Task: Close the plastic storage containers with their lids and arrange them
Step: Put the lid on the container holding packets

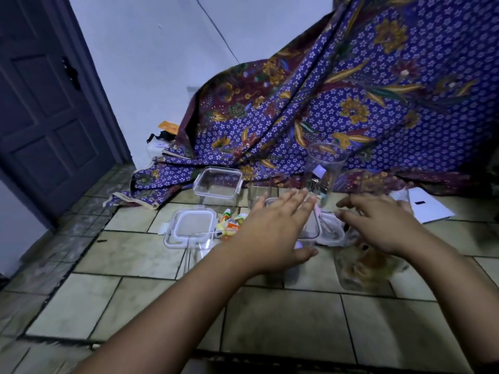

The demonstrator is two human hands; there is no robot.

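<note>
I spread my left hand (pixel 272 228) flat, fingers open and gripping nothing, over the clear square plastic container (pixel 310 233) at the centre of the tiled floor (pixel 135 255), probably to seat its lid. My right hand (pixel 378 225) hovers just right, fingers loosely curled and empty, ready to steady it; a matching open clear tub (pixel 217 184) and a white-rimmed snap lid (pixel 191 229) wait to the left.

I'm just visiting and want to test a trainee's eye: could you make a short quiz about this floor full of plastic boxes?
1. True or false: the square clear container near the patterned cloth already has its lid on.
2. What lies left of the left hand: A) a loose square lid, B) a metal pan, C) a book?
3. What does the tall clear jar beyond the hands hold?

Key:
1. False; it is open on top.
2. A.
3. Small metal items at its bottom, too blurred to name.

The right hand hovers with fingers spread, holding nothing.
</note>
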